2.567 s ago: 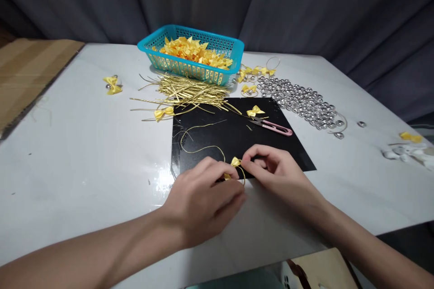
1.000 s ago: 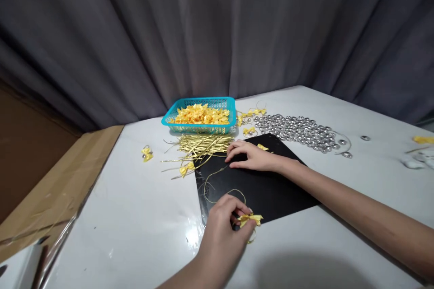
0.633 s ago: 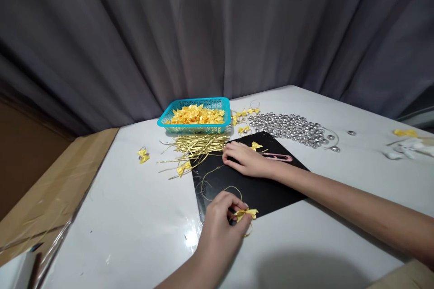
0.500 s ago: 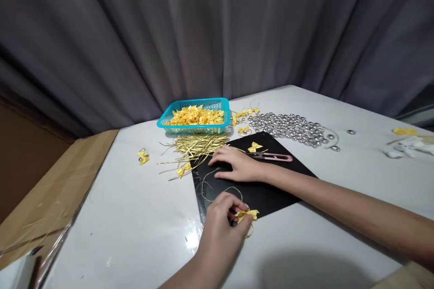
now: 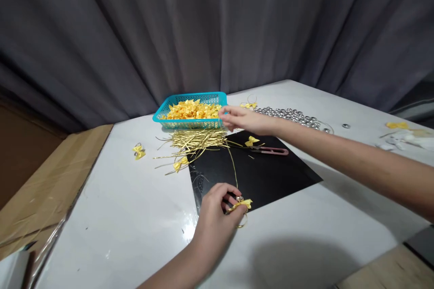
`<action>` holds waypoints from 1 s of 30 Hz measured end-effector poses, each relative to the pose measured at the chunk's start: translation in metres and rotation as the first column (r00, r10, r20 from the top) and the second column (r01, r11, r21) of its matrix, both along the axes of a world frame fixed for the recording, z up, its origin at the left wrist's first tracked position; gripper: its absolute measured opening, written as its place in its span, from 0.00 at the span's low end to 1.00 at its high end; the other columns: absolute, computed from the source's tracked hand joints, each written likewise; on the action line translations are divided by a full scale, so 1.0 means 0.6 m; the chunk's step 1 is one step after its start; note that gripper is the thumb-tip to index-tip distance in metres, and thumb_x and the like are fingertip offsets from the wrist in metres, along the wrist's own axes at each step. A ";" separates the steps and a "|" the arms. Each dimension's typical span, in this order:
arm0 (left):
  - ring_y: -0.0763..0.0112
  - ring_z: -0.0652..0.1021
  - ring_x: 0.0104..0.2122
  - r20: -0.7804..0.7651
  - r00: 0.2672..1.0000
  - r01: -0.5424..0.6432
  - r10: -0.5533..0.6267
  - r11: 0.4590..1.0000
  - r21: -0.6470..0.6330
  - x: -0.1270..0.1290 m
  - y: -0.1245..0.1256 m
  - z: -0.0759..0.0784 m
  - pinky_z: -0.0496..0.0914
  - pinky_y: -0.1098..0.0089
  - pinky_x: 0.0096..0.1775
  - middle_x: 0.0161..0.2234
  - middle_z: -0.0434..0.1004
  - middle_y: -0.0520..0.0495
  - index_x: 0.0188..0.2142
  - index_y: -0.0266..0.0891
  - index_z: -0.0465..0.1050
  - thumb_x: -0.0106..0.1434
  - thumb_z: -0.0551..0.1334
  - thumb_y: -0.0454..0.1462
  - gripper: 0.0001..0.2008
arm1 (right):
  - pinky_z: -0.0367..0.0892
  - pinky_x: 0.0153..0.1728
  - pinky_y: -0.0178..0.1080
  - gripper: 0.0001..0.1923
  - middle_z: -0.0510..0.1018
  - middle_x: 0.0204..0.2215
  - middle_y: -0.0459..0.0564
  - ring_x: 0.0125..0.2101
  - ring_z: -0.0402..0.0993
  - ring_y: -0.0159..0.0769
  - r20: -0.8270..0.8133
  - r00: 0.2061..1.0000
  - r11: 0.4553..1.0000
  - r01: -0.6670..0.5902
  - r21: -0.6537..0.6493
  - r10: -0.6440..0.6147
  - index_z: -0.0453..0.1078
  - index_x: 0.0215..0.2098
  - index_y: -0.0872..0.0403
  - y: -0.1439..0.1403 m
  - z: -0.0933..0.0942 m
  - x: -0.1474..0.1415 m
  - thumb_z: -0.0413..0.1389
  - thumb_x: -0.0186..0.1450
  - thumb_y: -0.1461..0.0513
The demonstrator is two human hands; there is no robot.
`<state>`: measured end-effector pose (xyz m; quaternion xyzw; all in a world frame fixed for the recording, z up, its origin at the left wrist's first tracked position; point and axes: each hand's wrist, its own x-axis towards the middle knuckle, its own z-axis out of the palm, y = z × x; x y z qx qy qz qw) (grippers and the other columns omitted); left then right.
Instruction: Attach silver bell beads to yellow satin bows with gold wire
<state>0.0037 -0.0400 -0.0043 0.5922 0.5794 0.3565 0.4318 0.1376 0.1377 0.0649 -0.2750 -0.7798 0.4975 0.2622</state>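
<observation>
My left hand point(image 5: 213, 215) pinches a small yellow ribbon bow point(image 5: 241, 204) at the near edge of a black mat point(image 5: 271, 176). A thin gold wire point(image 5: 232, 162) runs taut from that bow up to my right hand point(image 5: 241, 120), which pinches its far end above the table, close to a teal basket point(image 5: 190, 123) full of yellow bows. A small gold loop hangs under the held bow.
A heap of gold wire ties point(image 5: 196, 139) lies before the basket. Pink snips point(image 5: 271, 150) and a loose bow point(image 5: 250, 141) rest on the mat. Silver beads point(image 5: 291, 115) spread at the back right. Cardboard point(image 5: 44, 180) lies at left.
My right hand has left the mat and risen toward the basket, pulling the gold wire straight. My left hand stays on the bow. The view has shifted slightly.
</observation>
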 end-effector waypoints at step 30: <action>0.80 0.67 0.21 0.190 0.981 0.066 -0.037 0.987 -0.148 -0.004 0.003 0.004 0.60 0.78 0.22 0.30 0.76 0.46 0.35 0.36 0.79 0.52 0.64 0.34 0.10 | 0.33 0.17 0.25 0.13 0.48 0.23 0.41 0.16 0.38 0.18 -0.323 0.942 0.991 0.058 -0.120 -0.094 0.57 0.38 0.59 -0.127 0.234 -0.030 0.34 0.69 0.74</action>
